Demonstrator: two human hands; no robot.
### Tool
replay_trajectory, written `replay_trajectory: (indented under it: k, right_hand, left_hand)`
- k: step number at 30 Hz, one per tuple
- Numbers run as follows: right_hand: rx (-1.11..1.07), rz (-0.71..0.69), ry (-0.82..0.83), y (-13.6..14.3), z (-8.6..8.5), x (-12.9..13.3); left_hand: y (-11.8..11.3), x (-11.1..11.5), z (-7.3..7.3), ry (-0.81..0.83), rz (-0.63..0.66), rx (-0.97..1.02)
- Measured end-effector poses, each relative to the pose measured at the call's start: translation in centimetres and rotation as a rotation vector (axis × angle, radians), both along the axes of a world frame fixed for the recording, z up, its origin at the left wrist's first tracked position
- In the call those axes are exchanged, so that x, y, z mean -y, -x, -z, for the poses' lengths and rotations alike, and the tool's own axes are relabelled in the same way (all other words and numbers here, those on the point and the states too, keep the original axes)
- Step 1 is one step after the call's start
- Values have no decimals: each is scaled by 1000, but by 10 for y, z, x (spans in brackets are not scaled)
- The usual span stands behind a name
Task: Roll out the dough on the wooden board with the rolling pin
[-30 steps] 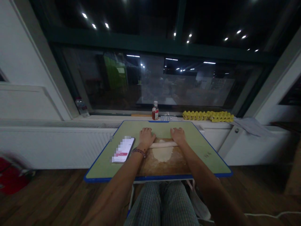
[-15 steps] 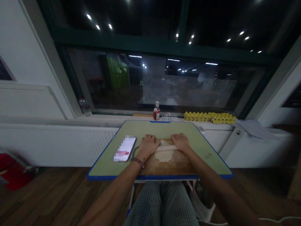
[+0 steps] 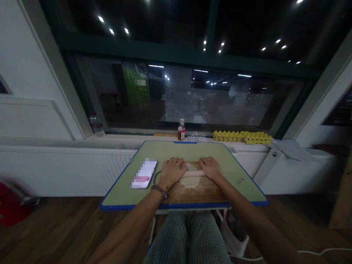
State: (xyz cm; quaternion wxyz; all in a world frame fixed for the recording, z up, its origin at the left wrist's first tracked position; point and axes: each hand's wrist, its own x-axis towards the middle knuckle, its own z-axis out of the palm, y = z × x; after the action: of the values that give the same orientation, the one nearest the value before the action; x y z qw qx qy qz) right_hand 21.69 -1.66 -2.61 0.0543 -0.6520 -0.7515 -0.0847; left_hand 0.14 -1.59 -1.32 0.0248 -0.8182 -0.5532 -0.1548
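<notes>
A pale rolling pin lies crosswise over a thin, flat sheet of dough. My left hand covers the pin's left end, and a beaded bracelet is on that wrist. Over the right end, my right hand is pressed down in the same way. Both pin ends are hidden under my palms and fingers. Dough shows on the near and far sides of the pin. Beneath it is a brown wooden board with a floury film.
The board rests on a small green table with a blue edge. A phone lies left of my left hand. On the sill behind stand a bottle of red liquid, yellow egg trays and a clear plastic bottle.
The whole view has shifted slightly, so things appear a little farther left. My hands stay on the rolling pin, with hardly any visible movement over the dough.
</notes>
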Motion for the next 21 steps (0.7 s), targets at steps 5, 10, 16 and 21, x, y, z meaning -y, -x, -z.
replay_trajectory:
  k: [5, 10, 16, 21]
  right_hand:
    - [23, 36, 64, 3, -10, -21]
    - [-148, 255, -31, 11, -17, -41]
    - [-191, 283, -89, 13, -19, -45]
    - [-91, 237, 33, 11, -18, -37]
  left_hand:
    - [-2, -20, -5, -6, -44, 40]
    - [-5, -38, -7, -57, -107, 18]
    - [-5, -47, -8, 4, -176, 24]
    - [0, -42, -5, 151, -91, -94]
